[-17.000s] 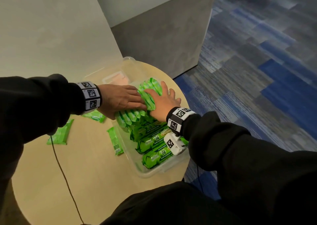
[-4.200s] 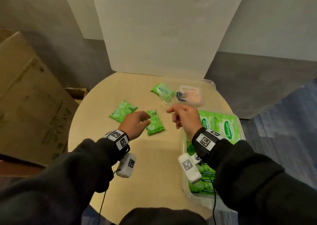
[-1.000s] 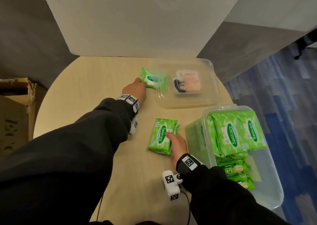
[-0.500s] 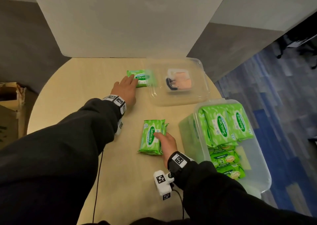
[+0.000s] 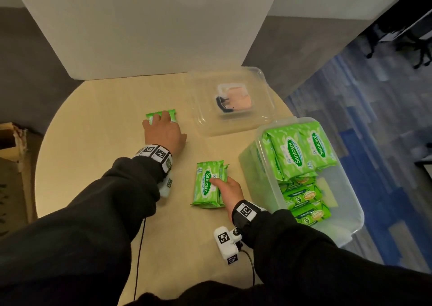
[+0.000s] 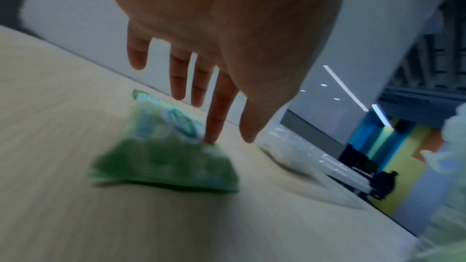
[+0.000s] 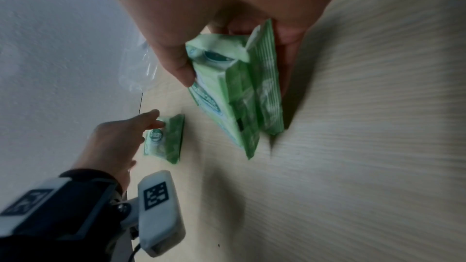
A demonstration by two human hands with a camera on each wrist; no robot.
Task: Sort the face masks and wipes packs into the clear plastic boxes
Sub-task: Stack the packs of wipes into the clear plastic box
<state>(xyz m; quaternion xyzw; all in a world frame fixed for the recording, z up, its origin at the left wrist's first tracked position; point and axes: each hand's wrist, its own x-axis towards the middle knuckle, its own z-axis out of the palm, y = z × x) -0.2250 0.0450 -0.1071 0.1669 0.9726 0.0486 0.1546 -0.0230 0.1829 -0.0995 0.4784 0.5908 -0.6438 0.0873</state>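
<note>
- Two hands are down on the round table [image 5: 98, 189], and I see both from the head view.
- My left hand [image 5: 163, 134] lies with its fingers straight and spread; the fingertips press on a small green wipes pack [image 5: 161, 116] lying flat toward the far edge of the table, just left of the shallow clear box [image 5: 201, 123].
- From the left wrist view the fingers [image 6: 219, 111] reach down to the top of that pack [image 6: 163, 152]; the picture is blurred, so I cannot read its label.
- My right hand [image 5: 228, 190] pinches a stack of Sanicare wipes packs [image 5: 207, 184]: the thumb [image 7: 176, 63] lies on the printed face and the other fingers are behind the stack. The stack rests near the middle of the table, just left of the deep clear box [image 5: 350, 224]. How many packs are in the stack I cannot tell.
- That deep box hangs partly over the right edge of the table. Inside it, larger Sanicare packs [image 5: 297, 151] stand upright at the far end, and more green packs [image 5: 304, 203] with orange labels lie lower at the near end.
- The shallow box sits at the far right edge of the table and holds a small packet [image 5: 235, 97], pale pink with something dark at one side; I cannot tell what it is.
- A white panel [image 5: 145, 25] stands at the far edge of the table.
- Blue and grey carpet [image 5: 374, 118] covers the floor to the right.
</note>
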